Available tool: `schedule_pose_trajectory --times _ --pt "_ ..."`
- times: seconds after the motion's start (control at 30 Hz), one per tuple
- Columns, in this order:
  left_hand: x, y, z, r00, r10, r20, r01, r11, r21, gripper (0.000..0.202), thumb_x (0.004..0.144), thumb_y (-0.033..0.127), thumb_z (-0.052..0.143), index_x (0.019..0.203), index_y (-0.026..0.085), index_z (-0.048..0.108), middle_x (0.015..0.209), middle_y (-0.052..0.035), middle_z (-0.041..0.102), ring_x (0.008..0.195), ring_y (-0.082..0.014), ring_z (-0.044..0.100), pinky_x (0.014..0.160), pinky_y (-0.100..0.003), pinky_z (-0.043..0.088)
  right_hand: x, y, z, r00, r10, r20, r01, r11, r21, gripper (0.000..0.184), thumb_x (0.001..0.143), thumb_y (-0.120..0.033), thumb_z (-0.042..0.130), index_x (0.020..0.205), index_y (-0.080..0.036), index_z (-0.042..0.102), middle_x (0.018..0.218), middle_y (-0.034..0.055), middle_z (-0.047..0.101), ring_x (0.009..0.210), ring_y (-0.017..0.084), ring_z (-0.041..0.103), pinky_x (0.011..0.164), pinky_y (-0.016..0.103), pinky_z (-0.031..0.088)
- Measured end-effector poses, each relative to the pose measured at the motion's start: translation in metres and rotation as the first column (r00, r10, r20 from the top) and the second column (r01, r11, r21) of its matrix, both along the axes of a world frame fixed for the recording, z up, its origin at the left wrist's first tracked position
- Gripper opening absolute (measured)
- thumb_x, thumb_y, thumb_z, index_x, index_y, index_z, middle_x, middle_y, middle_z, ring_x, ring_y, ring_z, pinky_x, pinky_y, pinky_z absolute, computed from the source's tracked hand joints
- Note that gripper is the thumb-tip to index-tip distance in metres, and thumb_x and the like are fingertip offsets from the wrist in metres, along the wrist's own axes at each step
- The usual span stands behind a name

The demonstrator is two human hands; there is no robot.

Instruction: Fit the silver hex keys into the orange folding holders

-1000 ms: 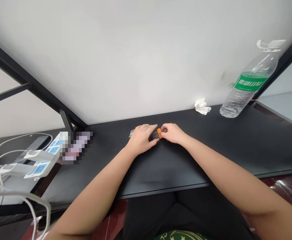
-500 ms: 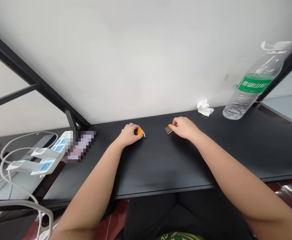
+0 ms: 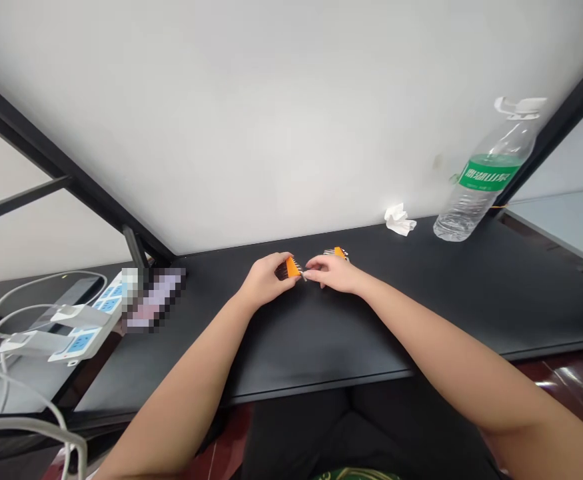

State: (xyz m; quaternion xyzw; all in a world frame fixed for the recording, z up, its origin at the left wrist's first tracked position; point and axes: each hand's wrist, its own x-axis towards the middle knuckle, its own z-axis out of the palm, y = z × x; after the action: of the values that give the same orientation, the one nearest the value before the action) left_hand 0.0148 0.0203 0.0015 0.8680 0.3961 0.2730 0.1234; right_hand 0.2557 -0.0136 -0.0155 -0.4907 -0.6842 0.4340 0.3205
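My left hand is closed on a small orange holder with dark metal rods in it, just above the black table. My right hand pinches a thin silvery rod that sticks out of that holder's end. A second orange holder with rods lies on the table right behind my right hand, touching or nearly touching its back. Both hands meet near the table's far edge by the white wall.
A clear water bottle with a green label stands at the back right, with a crumpled white tissue to its left. A white power strip with plugs and white cables sits at the left. Black frame bars run behind it.
Half a second ago my hands were apart, each holding one orange holder. Now they have come together; the right hand has let its holder go and pinches a rod at the left one.
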Motion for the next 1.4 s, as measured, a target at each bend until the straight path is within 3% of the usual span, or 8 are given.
schedule_pose_trajectory --times 0.17,0.27,0.43,0.57,0.8,0.93,1.1,1.4 --pt "0.008 -0.008 0.003 0.997 -0.075 -0.027 0.076 0.997 0.029 0.045 0.083 0.035 0.071 0.125 0.020 0.067 0.101 -0.0052 0.073 0.087 -0.0199 0.068 0.083 -0.033 0.056 -0.014 -0.004 -0.005 0.945 0.118 -0.303 -0.171 0.973 -0.155 0.035 0.090 -0.052 0.074 0.090 -0.017 0.070 0.071 -0.0004 0.066 0.055 0.009 0.057 0.051 0.021 0.045" --pt "0.009 -0.009 0.006 0.995 -0.092 -0.040 0.092 0.996 0.007 0.037 0.087 0.038 0.070 0.120 0.021 0.068 0.092 -0.0028 0.070 0.079 -0.0177 0.065 0.078 -0.031 0.053 -0.016 -0.005 -0.004 0.918 0.043 -0.394 -0.141 0.964 -0.224 0.038 0.085 -0.051 0.080 0.080 -0.017 0.066 0.072 0.0000 0.067 0.052 0.008 0.056 0.047 0.020 0.046" --pt "0.007 -0.009 0.013 0.991 -0.132 0.009 0.132 0.988 -0.074 0.026 0.089 0.041 0.070 0.108 0.023 0.069 0.085 0.0000 0.067 0.074 -0.0154 0.060 0.074 -0.028 0.050 -0.013 -0.005 -0.002 0.863 0.004 -0.506 -0.163 0.949 -0.271 0.043 0.079 -0.053 0.086 0.083 -0.016 0.066 0.072 0.0010 0.069 0.052 0.009 0.060 0.045 0.019 0.048" --pt "0.005 -0.010 0.016 0.986 -0.158 0.053 0.163 0.979 -0.124 0.020 0.087 0.038 0.071 0.100 0.022 0.069 0.082 0.0009 0.065 0.073 -0.0144 0.058 0.074 -0.027 0.049 -0.009 -0.004 -0.002 0.833 0.040 -0.552 -0.226 0.935 -0.273 0.044 0.079 -0.054 0.086 0.081 -0.016 0.064 0.070 0.0002 0.068 0.051 0.009 0.062 0.045 0.019 0.049" --pt "0.007 -0.017 0.019 0.969 -0.243 0.054 0.249 0.950 -0.190 0.028 0.086 0.038 0.072 0.110 0.024 0.071 0.088 -0.0005 0.069 0.077 -0.0161 0.060 0.077 -0.029 0.052 0.004 -0.008 0.007 0.857 0.214 -0.468 -0.401 0.847 -0.348 0.048 0.082 -0.060 0.081 0.087 -0.015 0.065 0.074 0.0029 0.071 0.053 0.012 0.067 0.047 0.022 0.053" --pt "0.004 -0.013 0.019 0.970 -0.241 0.023 0.240 0.947 -0.213 0.024 0.086 0.039 0.071 0.104 0.024 0.072 0.084 0.0001 0.067 0.075 -0.0155 0.057 0.075 -0.028 0.049 0.002 -0.008 0.006 0.901 0.188 -0.391 -0.321 0.895 -0.310 0.045 0.085 -0.058 0.080 0.082 -0.017 0.063 0.068 0.0006 0.068 0.050 0.011 0.063 0.045 0.020 0.051" --pt "-0.005 -0.002 0.017 0.984 -0.177 0.007 0.175 0.961 -0.213 0.019 0.084 0.037 0.073 0.095 0.022 0.071 0.076 0.0029 0.060 0.071 -0.0134 0.051 0.071 -0.027 0.045 -0.005 -0.005 0.001 0.923 0.006 -0.384 -0.114 0.959 -0.260 0.043 0.088 -0.056 0.077 0.076 -0.017 0.061 0.063 -0.0007 0.063 0.045 0.009 0.058 0.038 0.019 0.046" --pt "-0.007 0.003 0.011 0.985 -0.155 -0.074 0.134 0.963 -0.232 0.019 0.081 0.039 0.073 0.087 0.023 0.067 0.072 0.0045 0.057 0.066 -0.0126 0.049 0.065 -0.026 0.041 -0.005 -0.004 0.004 0.919 -0.151 -0.364 -0.009 0.915 -0.403 0.038 0.089 -0.046 0.079 0.070 -0.016 0.063 0.059 0.0024 0.063 0.043 0.009 0.056 0.035 0.019 0.042"
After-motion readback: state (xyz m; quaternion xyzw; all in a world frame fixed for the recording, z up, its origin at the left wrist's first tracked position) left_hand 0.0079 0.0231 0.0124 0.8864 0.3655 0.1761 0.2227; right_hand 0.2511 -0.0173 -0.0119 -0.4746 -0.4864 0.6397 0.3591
